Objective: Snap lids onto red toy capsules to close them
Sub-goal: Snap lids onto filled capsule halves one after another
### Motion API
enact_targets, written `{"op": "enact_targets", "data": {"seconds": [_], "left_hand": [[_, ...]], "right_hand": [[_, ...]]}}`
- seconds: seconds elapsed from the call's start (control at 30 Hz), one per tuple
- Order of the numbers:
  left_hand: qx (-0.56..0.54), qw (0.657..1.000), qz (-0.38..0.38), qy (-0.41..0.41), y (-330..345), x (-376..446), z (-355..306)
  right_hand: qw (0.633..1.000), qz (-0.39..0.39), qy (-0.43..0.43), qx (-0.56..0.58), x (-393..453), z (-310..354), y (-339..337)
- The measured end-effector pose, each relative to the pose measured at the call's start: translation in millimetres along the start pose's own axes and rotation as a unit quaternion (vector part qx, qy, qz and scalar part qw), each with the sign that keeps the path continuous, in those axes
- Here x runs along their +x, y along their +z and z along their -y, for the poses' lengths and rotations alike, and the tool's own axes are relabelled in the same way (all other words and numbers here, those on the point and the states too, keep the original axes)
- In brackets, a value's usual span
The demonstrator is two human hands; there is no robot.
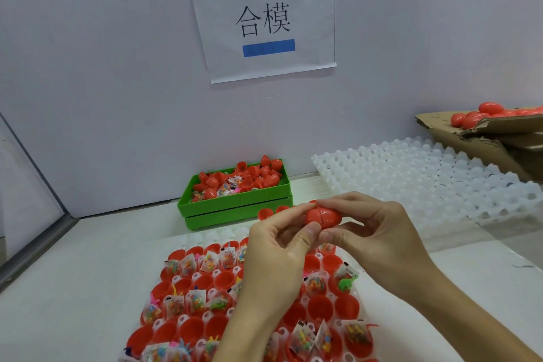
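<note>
Your hands are meeting above the near tray, both pinching one red capsule [323, 217]. Left hand [279, 256] is gripping the left half between thumb and fingertips; right hand [373, 232] is curling fingers over the top and thumb beneath the right half. A dark seam line is showing across the capsule's middle, so the halves are sitting together, slightly askew.

Below your hands, the white tray [188, 241] on the tabletop [82, 288] is holding rows of open red capsule halves [194, 329], many carrying small clear packets of coloured toys [195, 301].

Behind, a green bin [235, 206] is sitting against the wall, piled with loose red lids [211, 182] and packets. A few red pieces are lying just beside its front right corner. To the right, an empty-celled white tray [426, 182] is lying flat, and a cardboard box [484, 132] is holding closed red capsules [490, 109]. A paper sign [264, 20] is hanging on the wall.
</note>
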State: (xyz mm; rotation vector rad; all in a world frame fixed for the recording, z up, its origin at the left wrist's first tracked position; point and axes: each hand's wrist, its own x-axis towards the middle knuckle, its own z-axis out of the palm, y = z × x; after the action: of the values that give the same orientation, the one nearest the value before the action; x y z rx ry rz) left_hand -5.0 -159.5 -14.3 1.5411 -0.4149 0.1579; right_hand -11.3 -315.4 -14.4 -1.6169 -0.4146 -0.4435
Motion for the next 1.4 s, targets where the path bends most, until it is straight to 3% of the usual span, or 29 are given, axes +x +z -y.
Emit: {"op": "enact_targets", "data": {"seconds": [0.6,0.87,1.4], "left_hand": [[-0.010,1.000,0.018,0.013,-1,-1,-1],[0.116,0.992,0.024,0.051,-4,-2,-5],[0.100,0.992,0.038,0.066,-5,-2,-11]], "right_hand": [[0.999,-0.031,-0.018,-0.031,0,5,-2],[0.999,-0.033,0.025,0.009,0,5,-3],[0.999,-0.034,0.026,0.027,-1,6,-1]]}}
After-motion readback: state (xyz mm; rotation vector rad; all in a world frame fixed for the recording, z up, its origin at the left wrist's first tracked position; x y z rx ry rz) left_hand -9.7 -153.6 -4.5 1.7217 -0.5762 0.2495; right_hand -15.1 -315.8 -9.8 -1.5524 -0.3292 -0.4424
